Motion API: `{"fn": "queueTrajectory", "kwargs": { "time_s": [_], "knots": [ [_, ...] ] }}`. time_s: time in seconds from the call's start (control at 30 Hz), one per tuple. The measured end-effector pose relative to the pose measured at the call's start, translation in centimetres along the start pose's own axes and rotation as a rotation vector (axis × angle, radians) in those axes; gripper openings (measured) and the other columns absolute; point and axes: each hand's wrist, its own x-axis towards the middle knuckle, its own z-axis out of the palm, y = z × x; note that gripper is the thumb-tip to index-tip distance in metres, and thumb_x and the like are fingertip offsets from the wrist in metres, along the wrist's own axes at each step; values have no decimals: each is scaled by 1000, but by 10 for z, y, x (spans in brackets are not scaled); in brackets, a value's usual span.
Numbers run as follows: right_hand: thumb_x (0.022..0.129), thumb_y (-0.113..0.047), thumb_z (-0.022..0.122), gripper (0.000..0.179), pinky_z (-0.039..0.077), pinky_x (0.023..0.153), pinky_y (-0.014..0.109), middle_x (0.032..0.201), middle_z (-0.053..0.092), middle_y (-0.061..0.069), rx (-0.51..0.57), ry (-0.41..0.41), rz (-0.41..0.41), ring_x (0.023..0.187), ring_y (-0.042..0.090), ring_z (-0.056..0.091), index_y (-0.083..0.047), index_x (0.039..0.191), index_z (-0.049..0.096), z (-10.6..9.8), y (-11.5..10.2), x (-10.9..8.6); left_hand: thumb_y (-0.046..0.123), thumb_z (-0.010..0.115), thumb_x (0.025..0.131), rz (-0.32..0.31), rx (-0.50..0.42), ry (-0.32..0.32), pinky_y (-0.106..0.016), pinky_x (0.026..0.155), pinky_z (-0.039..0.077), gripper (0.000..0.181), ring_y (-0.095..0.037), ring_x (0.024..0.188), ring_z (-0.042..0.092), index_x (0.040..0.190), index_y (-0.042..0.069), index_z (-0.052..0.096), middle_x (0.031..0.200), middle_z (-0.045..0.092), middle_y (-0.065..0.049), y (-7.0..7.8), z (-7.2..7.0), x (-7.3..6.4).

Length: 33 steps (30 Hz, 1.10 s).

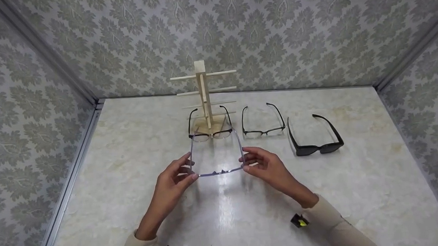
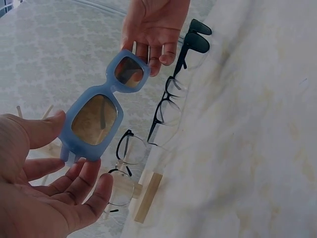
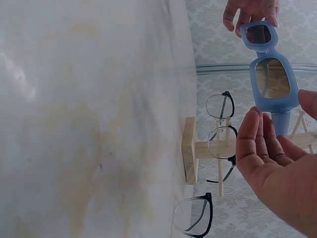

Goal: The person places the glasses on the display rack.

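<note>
Blue-framed sunglasses (image 1: 209, 174) with brownish lenses are held up in both hands over the near half of the table, their temples unfolded and pointing away from me. My left hand (image 1: 171, 181) pinches the left end of the frame by the hinge, thumb at the front corner and fingers at the temple. At the opposite end, my right hand (image 1: 268, 169) pinches the other corner the same way. Both tinted lenses (image 2: 98, 119) show in the left wrist view. From the right wrist, the blue frame (image 3: 277, 103) runs between the two hands.
Beyond the sunglasses stands a wooden rack (image 1: 200, 66) with several crossbars. Dark-rimmed eyeglasses (image 1: 227, 131) overlap its base. To their right, black-framed eyeglasses (image 1: 282, 128) lie unfolded, then black sunglasses (image 1: 306, 150). Patterned walls (image 1: 236, 32) enclose the table's back and sides.
</note>
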Motion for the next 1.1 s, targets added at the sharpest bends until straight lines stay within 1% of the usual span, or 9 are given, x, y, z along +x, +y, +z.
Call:
{"fn": "queueTrajectory", "kwargs": {
  "time_s": [0.13, 0.23, 0.33, 0.4, 0.5, 0.63, 0.83, 0.97, 1.1],
  "knots": [
    [103, -1, 75, 56, 60, 99, 29, 134, 70, 29, 1, 11, -9, 121, 30, 70, 8, 154, 55, 1, -2, 4, 1, 81, 100, -30, 42, 15, -36, 100, 61, 62, -29, 113, 72, 158, 5, 60, 129, 71, -12, 6, -1, 2],
    [103, 0, 75, 55, 60, 99, 29, 134, 70, 28, 3, 14, -23, 123, 38, 69, 8, 154, 55, 1, -3, 8, 2, 81, 100, -38, 52, 23, -39, 102, 60, 61, -27, 114, 72, 158, 7, 60, 131, 71, -12, 8, -2, 5],
    [104, 1, 74, 55, 60, 99, 30, 134, 68, 32, 8, 11, -35, 124, 45, 67, 11, 154, 53, 1, -5, 11, 2, 80, 100, -30, 45, 27, -37, 101, 60, 61, -28, 114, 72, 158, 7, 61, 132, 70, -14, 9, -3, 7],
    [104, 1, 74, 55, 60, 99, 29, 135, 67, 34, 6, 13, -40, 124, 44, 68, 12, 154, 53, 0, -6, 12, 1, 80, 100, -26, 40, 30, -35, 100, 60, 61, -29, 114, 72, 157, 6, 61, 132, 71, -15, 9, -4, 9],
    [104, 1, 73, 55, 60, 98, 29, 135, 66, 38, 2, 17, -44, 125, 46, 67, 12, 154, 53, 0, -9, 14, 1, 80, 100, -19, 23, 31, -32, 99, 60, 60, -33, 116, 71, 157, 5, 61, 132, 70, -16, 10, -5, 12],
    [103, 1, 74, 55, 61, 97, 29, 134, 68, 36, -4, 29, -49, 125, 50, 66, 11, 153, 54, -1, -10, 19, 2, 81, 100, -16, 6, 35, -28, 96, 60, 60, -33, 116, 71, 156, 5, 61, 131, 71, -15, 10, -6, 18],
    [103, -1, 74, 54, 61, 96, 29, 133, 71, 28, -13, 43, -34, 123, 42, 68, 9, 153, 56, -2, -11, 26, 2, 81, 100, -31, -11, 38, -26, 96, 60, 60, -28, 114, 70, 156, 5, 61, 133, 70, -17, 9, -7, 25],
    [104, -2, 75, 56, 61, 97, 29, 134, 71, 27, -16, 43, -21, 124, 40, 68, 9, 154, 55, -4, -11, 31, 3, 81, 100, -41, -13, 40, -26, 96, 60, 59, -29, 115, 70, 156, 5, 62, 133, 70, -17, 9, -8, 29],
    [105, -7, 75, 56, 60, 100, 29, 136, 71, 24, -41, 38, -12, 126, 40, 68, 8, 155, 54, -6, -12, 36, 4, 81, 100, -37, -13, 44, -25, 97, 59, 59, -30, 116, 70, 156, 4, 62, 135, 70, -19, 8, -9, 34]
  ]
}}
